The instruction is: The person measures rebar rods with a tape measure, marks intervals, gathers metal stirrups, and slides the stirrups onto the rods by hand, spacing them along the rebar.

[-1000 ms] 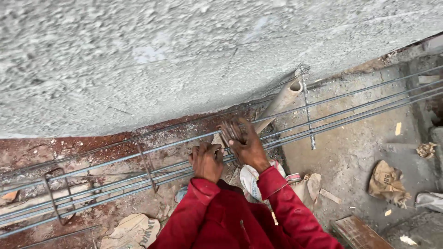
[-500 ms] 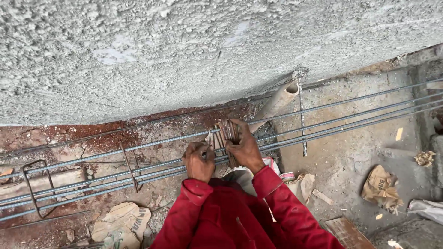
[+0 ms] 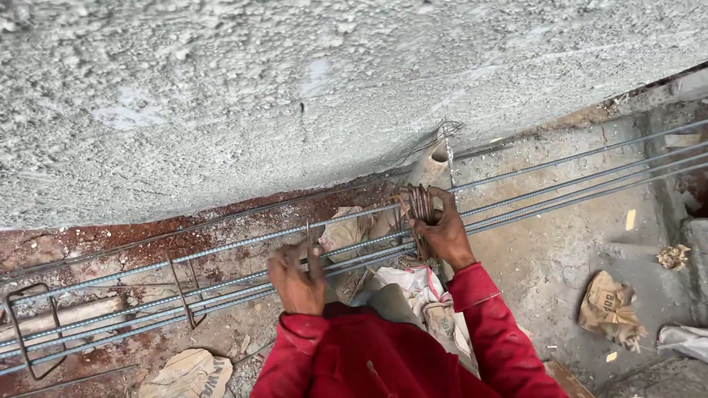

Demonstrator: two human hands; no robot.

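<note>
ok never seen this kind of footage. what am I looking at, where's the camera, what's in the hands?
There is no machine: one head-worn camera looks down at a person's own bare hands in red sleeves. Long steel bars run across over rough ground beside a plastered wall. The right hand grips a bundle of rusty bent steel rings threaded on the bars. The left hand holds a single ring upright on them. More rings already sit along the bars to the left. Crumpled sacks lie around.
</note>
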